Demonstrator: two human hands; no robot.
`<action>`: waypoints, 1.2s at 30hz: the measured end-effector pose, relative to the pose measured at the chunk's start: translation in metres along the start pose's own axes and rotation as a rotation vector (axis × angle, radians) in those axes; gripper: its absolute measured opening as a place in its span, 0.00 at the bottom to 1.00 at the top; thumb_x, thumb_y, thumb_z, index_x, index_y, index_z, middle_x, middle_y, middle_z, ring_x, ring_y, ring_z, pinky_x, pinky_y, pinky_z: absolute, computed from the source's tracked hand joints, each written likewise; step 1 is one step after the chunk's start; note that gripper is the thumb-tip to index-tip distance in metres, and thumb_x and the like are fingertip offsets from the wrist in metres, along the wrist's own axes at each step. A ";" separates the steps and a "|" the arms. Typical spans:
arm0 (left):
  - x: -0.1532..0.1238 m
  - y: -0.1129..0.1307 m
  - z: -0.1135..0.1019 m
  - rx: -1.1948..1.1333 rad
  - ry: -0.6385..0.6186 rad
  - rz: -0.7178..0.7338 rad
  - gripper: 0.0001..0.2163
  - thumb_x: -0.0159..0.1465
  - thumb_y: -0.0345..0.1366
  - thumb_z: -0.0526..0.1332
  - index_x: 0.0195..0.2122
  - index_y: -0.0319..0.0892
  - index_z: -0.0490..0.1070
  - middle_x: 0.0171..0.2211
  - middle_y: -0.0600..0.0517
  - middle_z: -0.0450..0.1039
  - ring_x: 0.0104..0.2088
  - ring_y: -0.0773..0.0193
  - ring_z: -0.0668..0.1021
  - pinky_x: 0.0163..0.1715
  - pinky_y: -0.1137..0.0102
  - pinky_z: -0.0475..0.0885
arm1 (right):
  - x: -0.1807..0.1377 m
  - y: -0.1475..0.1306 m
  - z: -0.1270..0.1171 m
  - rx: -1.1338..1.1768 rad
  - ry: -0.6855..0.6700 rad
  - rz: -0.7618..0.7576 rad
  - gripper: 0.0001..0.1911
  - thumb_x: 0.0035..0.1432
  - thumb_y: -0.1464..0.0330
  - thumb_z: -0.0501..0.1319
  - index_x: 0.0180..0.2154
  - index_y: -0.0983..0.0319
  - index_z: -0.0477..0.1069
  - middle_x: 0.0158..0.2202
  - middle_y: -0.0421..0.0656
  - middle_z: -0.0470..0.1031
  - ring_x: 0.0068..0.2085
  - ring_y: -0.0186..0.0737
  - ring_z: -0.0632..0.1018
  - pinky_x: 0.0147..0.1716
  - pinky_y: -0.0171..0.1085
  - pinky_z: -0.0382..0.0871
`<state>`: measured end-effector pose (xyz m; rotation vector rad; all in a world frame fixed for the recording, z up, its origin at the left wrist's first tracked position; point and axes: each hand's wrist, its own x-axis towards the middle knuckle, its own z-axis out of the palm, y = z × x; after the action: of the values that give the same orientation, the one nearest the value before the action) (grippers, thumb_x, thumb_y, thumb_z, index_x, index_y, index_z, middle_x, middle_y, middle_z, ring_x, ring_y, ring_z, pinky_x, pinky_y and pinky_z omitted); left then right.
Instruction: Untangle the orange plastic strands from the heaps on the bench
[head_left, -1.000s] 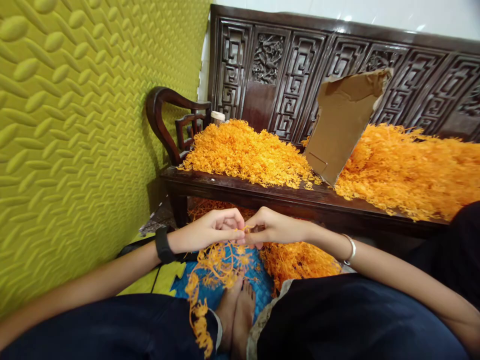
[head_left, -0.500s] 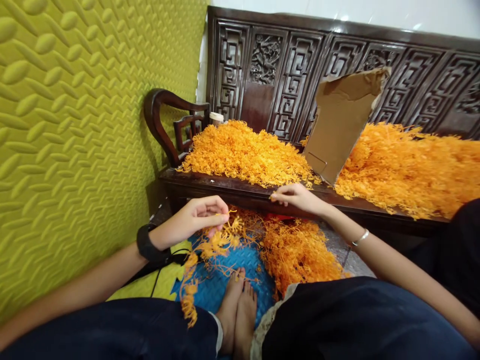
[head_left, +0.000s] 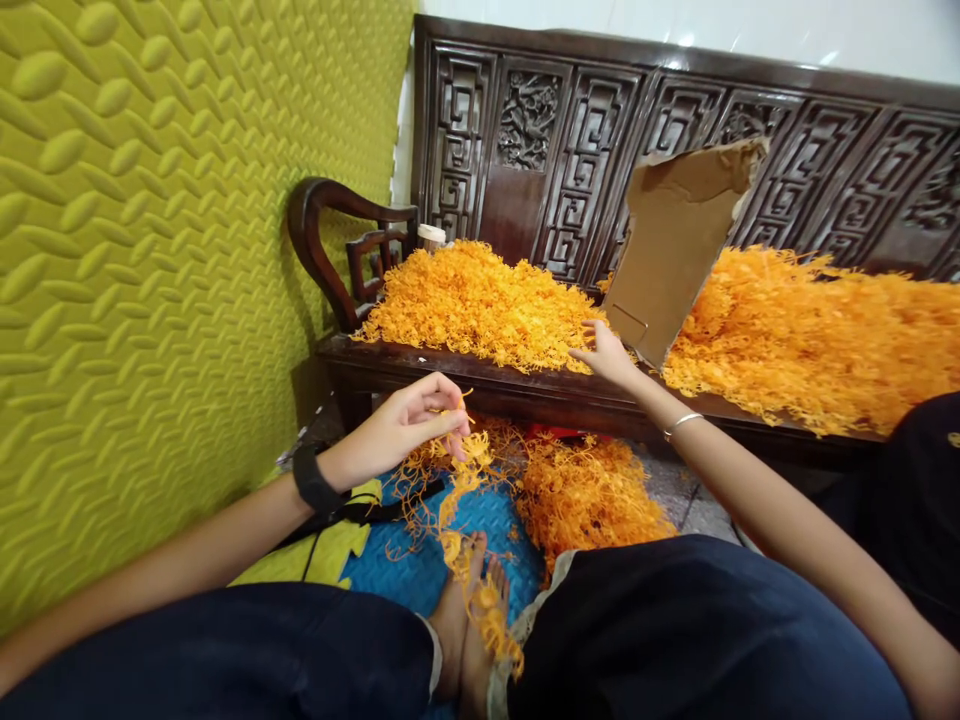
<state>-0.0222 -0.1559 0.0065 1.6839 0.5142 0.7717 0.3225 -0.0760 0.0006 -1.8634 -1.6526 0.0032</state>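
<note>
My left hand [head_left: 427, 415] is closed in a pinch on a dangling strand of orange curly pieces [head_left: 454, 510], which hangs down past my feet. The strand's tip sticks up above my fingertips. My right hand [head_left: 606, 355] reaches to the right edge of a pile of orange curly pieces [head_left: 487, 305] on the dark wooden bench [head_left: 480, 375]. Its fingers are apart, and nothing shows in them. Between my legs and the bench, a darker orange heap of stringy pieces [head_left: 589, 490] lies on the floor.
A brown cardboard sheet [head_left: 671, 240] leans upright on the bench, dividing the pile from a second orange pile [head_left: 817, 335]. A curved armrest [head_left: 307, 240] and a yellow textured mat wall [head_left: 165, 280] stand at left. Blue matting [head_left: 390, 575] lies under my feet. Dark clothing shows at far right.
My right hand has moved up and right from the bench's front edge to the pile, its fingers opening. My left hand shifted slightly right and up, and its strand swung right.
</note>
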 end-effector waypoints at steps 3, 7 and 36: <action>0.001 -0.001 0.000 -0.028 0.027 0.003 0.07 0.60 0.33 0.58 0.33 0.40 0.58 0.28 0.56 0.71 0.28 0.67 0.79 0.35 0.68 0.70 | -0.008 -0.041 -0.013 0.275 -0.004 -0.039 0.20 0.53 0.65 0.56 0.46 0.68 0.61 0.44 0.53 0.71 0.37 0.38 0.75 0.37 0.36 0.68; 0.002 -0.002 0.000 -0.066 0.059 0.019 0.07 0.60 0.32 0.59 0.32 0.40 0.58 0.28 0.56 0.71 0.29 0.66 0.79 0.37 0.69 0.69 | -0.043 -0.102 -0.021 0.628 -0.281 -0.209 0.18 0.57 0.57 0.53 0.32 0.67 0.67 0.32 0.48 0.73 0.28 0.33 0.75 0.31 0.35 0.67; -0.007 -0.003 -0.015 -0.166 -0.046 -0.001 0.05 0.60 0.31 0.59 0.35 0.39 0.63 0.23 0.56 0.69 0.23 0.69 0.74 0.29 0.71 0.68 | -0.031 -0.015 0.002 -0.508 -0.094 -0.488 0.15 0.61 0.68 0.46 0.35 0.68 0.69 0.36 0.53 0.70 0.36 0.42 0.70 0.39 0.39 0.57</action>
<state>-0.0381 -0.1496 0.0038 1.5436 0.4075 0.7530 0.3019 -0.1023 -0.0069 -1.7610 -2.2946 -0.5900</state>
